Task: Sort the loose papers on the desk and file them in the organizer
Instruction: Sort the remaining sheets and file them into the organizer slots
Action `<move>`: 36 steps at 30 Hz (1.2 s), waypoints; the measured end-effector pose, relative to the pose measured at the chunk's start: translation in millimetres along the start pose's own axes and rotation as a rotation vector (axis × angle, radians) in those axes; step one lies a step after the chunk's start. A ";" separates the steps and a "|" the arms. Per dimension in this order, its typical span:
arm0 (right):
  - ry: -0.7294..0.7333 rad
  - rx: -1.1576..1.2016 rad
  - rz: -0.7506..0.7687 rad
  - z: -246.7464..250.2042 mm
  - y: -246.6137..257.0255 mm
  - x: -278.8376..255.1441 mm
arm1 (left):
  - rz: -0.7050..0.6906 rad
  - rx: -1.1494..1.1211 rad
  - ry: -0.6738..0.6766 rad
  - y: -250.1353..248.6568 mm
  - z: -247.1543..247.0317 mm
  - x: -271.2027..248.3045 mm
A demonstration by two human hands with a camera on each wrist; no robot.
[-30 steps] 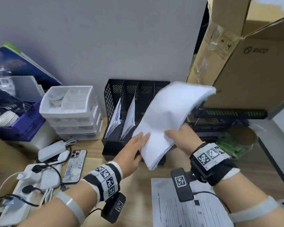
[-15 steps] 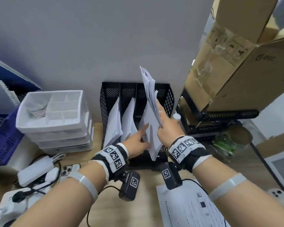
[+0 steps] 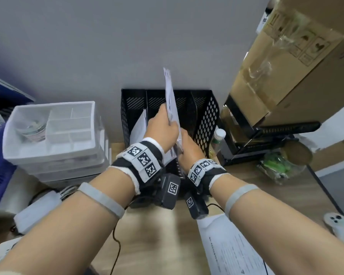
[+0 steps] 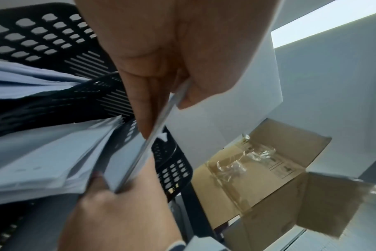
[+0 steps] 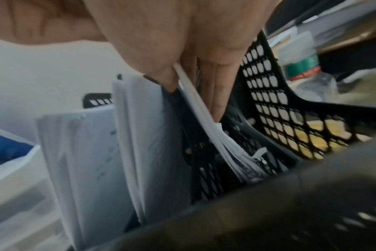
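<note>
**Both hands on the stack, halfway into a slot**

We pinch the stack of papers (image 3: 172, 108) with our left hand (image 3: 161, 132) and right hand (image 3: 188, 147), holding it upright with its bottom edge inside a right-hand slot of the organizer (image 3: 207, 116). Two slots to the left already hold filed papers (image 5: 92, 152). We judge filing mostly done; one printed sheet (image 3: 232, 253) is left on the desk (image 3: 157, 235).

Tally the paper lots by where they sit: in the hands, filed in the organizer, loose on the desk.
Held by left hand and right hand: 1 stack
Filed in the organizer: 2 batches
Loose on the desk: 1 printed sheet
Total: 4
</note>
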State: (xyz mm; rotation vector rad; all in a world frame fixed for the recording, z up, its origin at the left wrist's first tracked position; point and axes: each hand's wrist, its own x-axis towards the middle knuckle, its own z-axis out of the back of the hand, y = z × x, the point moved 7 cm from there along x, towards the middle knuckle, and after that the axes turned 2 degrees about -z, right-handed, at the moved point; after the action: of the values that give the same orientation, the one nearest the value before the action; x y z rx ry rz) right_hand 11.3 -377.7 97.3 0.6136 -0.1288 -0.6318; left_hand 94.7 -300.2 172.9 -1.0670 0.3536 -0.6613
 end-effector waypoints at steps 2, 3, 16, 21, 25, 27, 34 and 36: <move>0.082 -0.117 -0.083 -15.7 -17.7 2.9 | 0.000 0.136 0.049 8.3 -6.9 -0.6; 0.120 -0.190 -0.134 -21.9 -28.1 3.5 | -0.009 0.167 0.064 11.5 -9.8 -3.7; 0.017 0.175 -0.238 -29.2 -77.6 -39.9 | -0.245 0.122 -0.283 16.1 -21.2 -39.8; -0.149 0.248 -0.495 -13.1 -152.9 -116.4 | -0.441 -0.042 0.054 0.0 -96.7 -75.4; -0.038 0.114 -0.846 -25.1 -234.9 -204.6 | -0.198 0.008 0.660 52.2 -200.4 -114.6; 0.050 0.062 -1.056 -30.6 -266.9 -255.6 | -0.092 0.195 0.852 90.7 -241.9 -136.0; 0.144 0.239 -1.286 -49.2 -309.4 -340.5 | -0.029 0.784 0.920 147.1 -296.3 -178.7; 0.106 0.294 -1.254 -49.7 -315.3 -337.8 | 0.046 0.808 0.865 151.2 -300.9 -179.0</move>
State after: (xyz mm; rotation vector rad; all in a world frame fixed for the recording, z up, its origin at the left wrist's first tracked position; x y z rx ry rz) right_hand -408.5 -355.0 -100.9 0.9951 0.3046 -1.8056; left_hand -162.2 -342.4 -105.8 0.0423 0.7628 -1.0838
